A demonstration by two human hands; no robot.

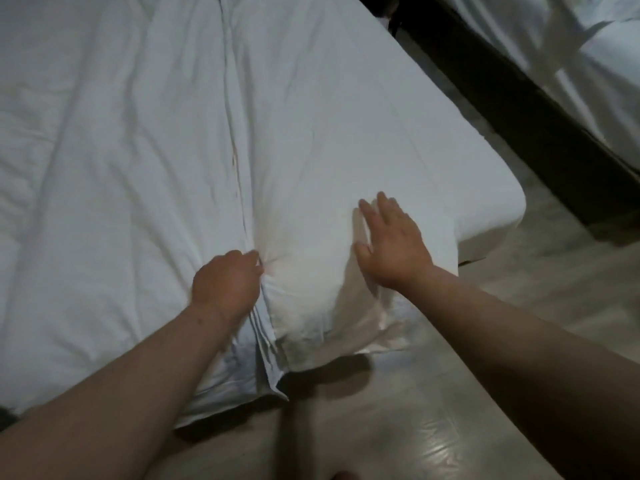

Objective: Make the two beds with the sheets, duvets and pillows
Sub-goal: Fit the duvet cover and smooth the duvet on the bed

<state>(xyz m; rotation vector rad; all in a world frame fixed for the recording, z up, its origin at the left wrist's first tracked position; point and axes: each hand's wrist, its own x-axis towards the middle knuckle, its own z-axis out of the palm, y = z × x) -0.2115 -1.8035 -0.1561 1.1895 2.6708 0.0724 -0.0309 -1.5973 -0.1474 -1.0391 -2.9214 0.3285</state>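
A white duvet (138, 150) covers the near bed and hangs over its edge toward me. A long fold runs down the middle of the cover. My left hand (227, 282) grips a bunch of the white fabric at the lower end of that fold, fingers curled into it. My right hand (391, 244) lies flat with straight fingers on the duvet to the right, near the bed's corner (502, 209). The second bed (595, 64) with white bedding shows at the top right.
A dark bed frame (519, 109) of the second bed runs diagonally across the top right. A narrow strip of pale glossy floor (398, 427) lies between the beds and under my arms.
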